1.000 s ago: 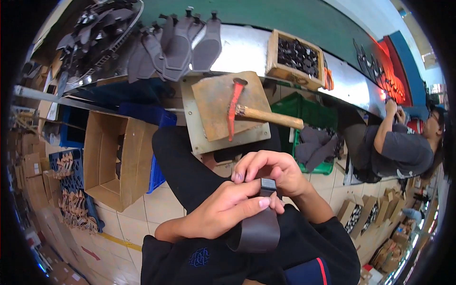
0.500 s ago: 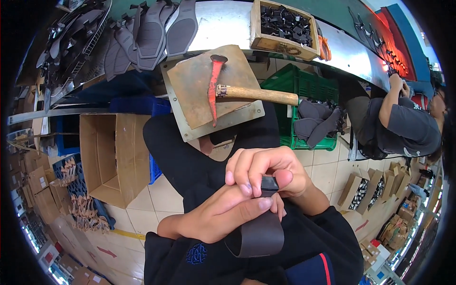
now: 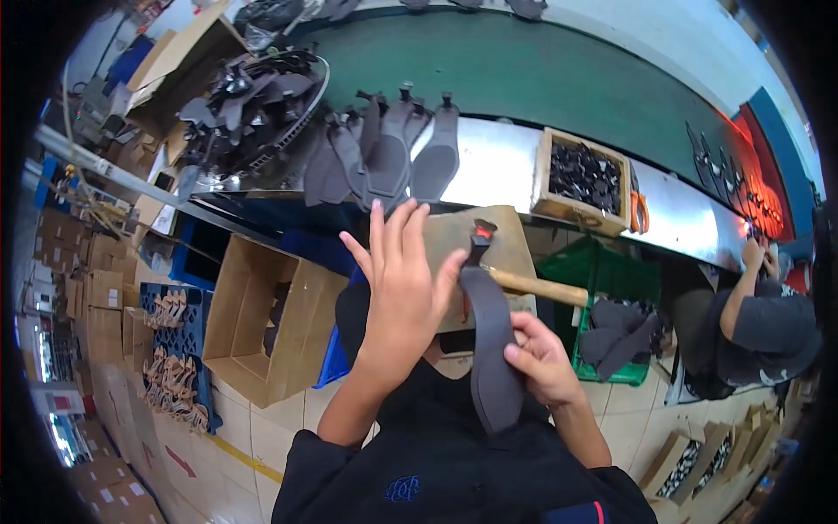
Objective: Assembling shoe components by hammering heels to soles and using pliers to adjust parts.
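Note:
My right hand (image 3: 543, 360) is closed on the side of a dark grey shoe sole (image 3: 491, 341), which stands lengthwise in front of me. A small black heel piece (image 3: 479, 244) shows at its far end. Fingers spread and empty, my left hand (image 3: 400, 278) is raised to the left of the sole, its fingertips before the near edge of several grey soles (image 3: 436, 157) on the bench. Behind the held sole lies a hammer with a wooden handle (image 3: 546, 286), on a tan board (image 3: 511, 229). The sole covers most of its red head.
A wooden box (image 3: 580, 216) of small black heel pieces sits on the metal bench, with orange-handled pliers (image 3: 640, 212) beside it. Below are a green crate (image 3: 559, 271) with soles and a cardboard box (image 3: 301, 327). Another person (image 3: 768, 323) works at the right.
My left hand has let go of the sole and moved forward and left, fingers opening. My right hand now holds the sole stretched out lengthwise. The view has tilted toward the bench.

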Demonstrator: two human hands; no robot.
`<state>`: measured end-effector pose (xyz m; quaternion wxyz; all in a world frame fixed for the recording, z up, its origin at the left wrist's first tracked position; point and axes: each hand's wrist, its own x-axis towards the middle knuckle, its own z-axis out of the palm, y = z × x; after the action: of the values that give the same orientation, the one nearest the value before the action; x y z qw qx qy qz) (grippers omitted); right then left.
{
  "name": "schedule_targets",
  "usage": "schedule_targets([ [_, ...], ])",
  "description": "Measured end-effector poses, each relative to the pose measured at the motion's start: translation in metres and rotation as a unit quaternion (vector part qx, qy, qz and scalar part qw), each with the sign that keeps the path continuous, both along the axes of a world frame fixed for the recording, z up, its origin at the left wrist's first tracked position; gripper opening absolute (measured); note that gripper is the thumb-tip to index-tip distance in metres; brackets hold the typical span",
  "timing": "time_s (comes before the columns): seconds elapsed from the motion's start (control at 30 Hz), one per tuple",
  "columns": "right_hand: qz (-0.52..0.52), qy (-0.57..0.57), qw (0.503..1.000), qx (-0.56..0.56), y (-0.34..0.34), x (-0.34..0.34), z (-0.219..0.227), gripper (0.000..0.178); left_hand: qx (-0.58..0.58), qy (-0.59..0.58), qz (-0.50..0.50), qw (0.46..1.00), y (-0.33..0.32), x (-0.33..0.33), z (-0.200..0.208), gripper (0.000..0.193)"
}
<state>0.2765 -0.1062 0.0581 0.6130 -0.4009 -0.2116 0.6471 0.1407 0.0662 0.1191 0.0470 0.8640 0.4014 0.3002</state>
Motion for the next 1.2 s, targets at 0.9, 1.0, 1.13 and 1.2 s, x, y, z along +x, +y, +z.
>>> schedule_targets([
  [0.9, -0.245, -0.737, 0.627, 0.052, 0.072, 0.079, 0.031, 0.042, -0.352, -0.060, -0.462, 0.812, -0.055, -0.038, 0.196, 0.026],
  [1.0, -0.307, -0.728, 0.613, 0.016, 0.039, 0.071, 0.029, 0.032, -0.289, -0.002, -0.500, 0.817, -0.068, -0.047, 0.184, 0.019],
  [1.13, -0.383, -0.661, 0.624, 0.164, -0.023, 0.052, -0.021, 0.007, -0.260, 0.107, -0.644, 0.711, -0.048, -0.061, 0.084, 0.028],
  [1.2, -0.282, -0.725, 0.622, 0.092, -0.058, 0.041, -0.043, 0.006, -0.422, -0.257, -0.241, 0.835, -0.073, -0.072, -0.030, 0.052],
])
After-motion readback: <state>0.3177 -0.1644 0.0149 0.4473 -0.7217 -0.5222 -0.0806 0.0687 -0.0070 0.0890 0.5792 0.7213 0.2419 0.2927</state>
